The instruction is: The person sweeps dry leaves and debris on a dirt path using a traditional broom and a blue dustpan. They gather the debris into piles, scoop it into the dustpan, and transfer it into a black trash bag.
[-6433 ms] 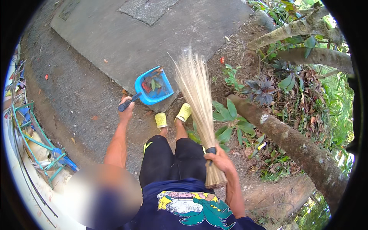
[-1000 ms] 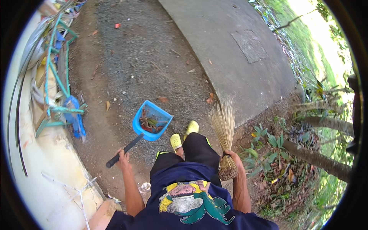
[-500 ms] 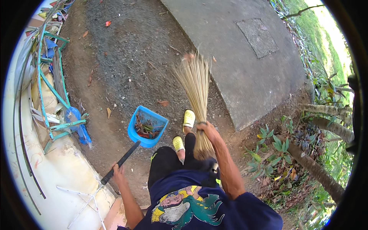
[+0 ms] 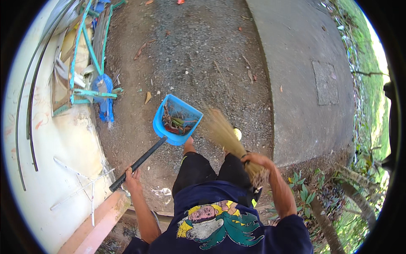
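Note:
My left hand [image 4: 132, 180] grips the black handle [image 4: 146, 156] of a blue dustpan [image 4: 160, 123] holding dry leaves and red bits, out in front of my legs. My right hand [image 4: 258, 161] is closed round the bound base of a stick broom [image 4: 224, 135], whose motion-blurred bristles point forward, just right of the dustpan. A yellow clog [image 4: 237, 134] shows beside the bristles; the other foot is mostly behind the dustpan.
A gravel path [image 4: 198, 51] runs ahead, with a concrete slab [image 4: 296, 110] along its right side. At left are a pale wall [image 4: 50, 139], a teal frame [image 4: 89, 42], dark rods and a blue plastic bundle [image 4: 101, 86]. Plants and trunks [image 4: 321, 222] stand lower right.
The view has turned over the path. Since half a second ago the dustpan has moved up and right in view; the broom has swung, its base now further right.

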The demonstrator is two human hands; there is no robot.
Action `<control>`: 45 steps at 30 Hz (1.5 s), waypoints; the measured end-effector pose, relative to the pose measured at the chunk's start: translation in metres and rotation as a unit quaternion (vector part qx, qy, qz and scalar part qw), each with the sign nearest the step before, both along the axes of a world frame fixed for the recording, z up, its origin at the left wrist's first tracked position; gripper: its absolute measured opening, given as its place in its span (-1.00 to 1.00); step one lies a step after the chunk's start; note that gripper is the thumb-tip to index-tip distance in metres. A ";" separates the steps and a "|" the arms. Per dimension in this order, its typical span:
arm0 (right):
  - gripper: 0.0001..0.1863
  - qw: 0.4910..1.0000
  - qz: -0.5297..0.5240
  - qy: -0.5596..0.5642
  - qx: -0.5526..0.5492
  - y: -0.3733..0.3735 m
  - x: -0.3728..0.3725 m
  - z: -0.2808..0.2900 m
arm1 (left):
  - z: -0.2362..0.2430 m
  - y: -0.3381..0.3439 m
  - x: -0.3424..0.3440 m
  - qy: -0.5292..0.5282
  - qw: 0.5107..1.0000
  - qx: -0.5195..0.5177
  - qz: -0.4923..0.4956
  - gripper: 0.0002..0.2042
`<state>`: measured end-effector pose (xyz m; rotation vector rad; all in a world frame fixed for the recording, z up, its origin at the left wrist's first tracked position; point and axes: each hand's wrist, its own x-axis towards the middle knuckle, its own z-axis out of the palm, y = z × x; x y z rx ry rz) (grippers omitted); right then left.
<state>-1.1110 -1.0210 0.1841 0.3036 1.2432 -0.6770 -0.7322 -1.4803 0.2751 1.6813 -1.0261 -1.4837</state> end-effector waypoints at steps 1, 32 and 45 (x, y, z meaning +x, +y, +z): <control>-0.62 0.998 0.026 0.057 0.004 -0.013 -0.014 -0.001 | -0.003 -0.013 0.015 0.002 1.000 -0.002 0.008 -0.78; -0.65 0.976 0.042 0.123 -0.176 -0.596 -0.004 0.078 | -0.038 -0.211 0.192 0.006 0.969 -0.006 0.245 -0.69; -0.71 0.974 -0.142 -0.068 -0.162 -0.857 -0.228 -0.094 | -0.061 -0.405 0.016 0.086 0.977 0.010 0.195 -0.68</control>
